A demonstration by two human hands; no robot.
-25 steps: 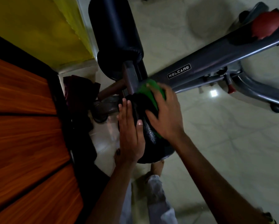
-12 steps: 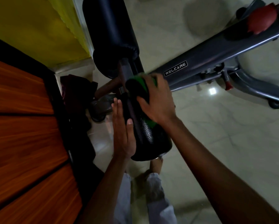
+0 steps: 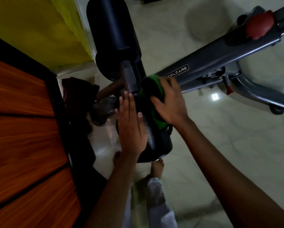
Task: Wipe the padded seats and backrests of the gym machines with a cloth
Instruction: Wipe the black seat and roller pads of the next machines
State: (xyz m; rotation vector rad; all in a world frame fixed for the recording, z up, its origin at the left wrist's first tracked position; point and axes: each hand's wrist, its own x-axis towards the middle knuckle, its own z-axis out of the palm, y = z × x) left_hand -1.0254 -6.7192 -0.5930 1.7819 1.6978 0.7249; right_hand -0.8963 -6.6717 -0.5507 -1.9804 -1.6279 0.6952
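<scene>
A black padded roller (image 3: 156, 142) sits at the near end of the gym machine, just above my feet. My right hand (image 3: 169, 101) presses a green cloth (image 3: 152, 89) onto the roller's upper right side, fingers curled over the cloth. My left hand (image 3: 131, 127) lies flat against the roller's left side with straight fingers. A second, longer black pad (image 3: 113, 35) runs away from me beyond the brown metal post (image 3: 129, 78).
The grey machine frame (image 3: 220, 56) marked WELCARE slants up to the right, with a red knob (image 3: 259, 27) near its top. An orange wooden panel (image 3: 22, 129) and a yellow wall (image 3: 39, 27) close in the left. Dark cloth (image 3: 77, 91) lies by the wall. Pale floor tiles (image 3: 220, 137) spread right.
My right hand has slid the green cloth up the roller toward the post. My left hand has stayed flat on the roller's left side.
</scene>
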